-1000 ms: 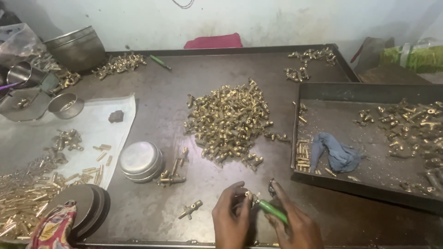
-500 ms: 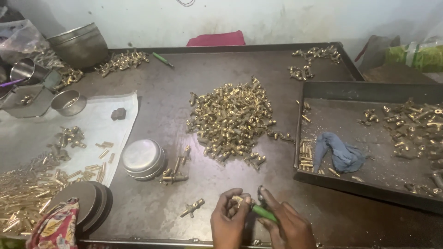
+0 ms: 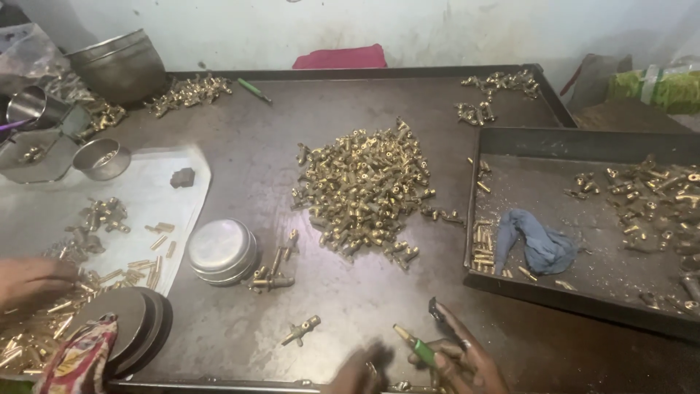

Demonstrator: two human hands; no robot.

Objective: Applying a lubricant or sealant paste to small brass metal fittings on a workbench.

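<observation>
Dark metal worktop point(image 3: 328, 314) fills the view, its raised rim running along the far side. A dark tray point(image 3: 583, 146) sits at the right, holding scattered brass parts and a crumpled blue rag point(image 3: 543, 244). A big pile of brass fittings point(image 3: 364, 190) lies in the middle of the worktop, well apart from the hands. White sheet point(image 3: 146, 197) covers the left side, with more brass pieces on it, and another person's hand point(image 3: 33, 281) rests there among them. A round steel dish point(image 3: 221, 250) stands just beside the sheet, with a few assembled fittings near it. At the near edge, the right hand point(image 3: 467, 361) is closed around a green-handled tool point(image 3: 419, 350), its brass tip pointing up and left. The left hand point(image 3: 364, 368) is blurred just beside it; whether it grips anything cannot be told. One small fitting point(image 3: 301, 330) lies left of the hands.
</observation>
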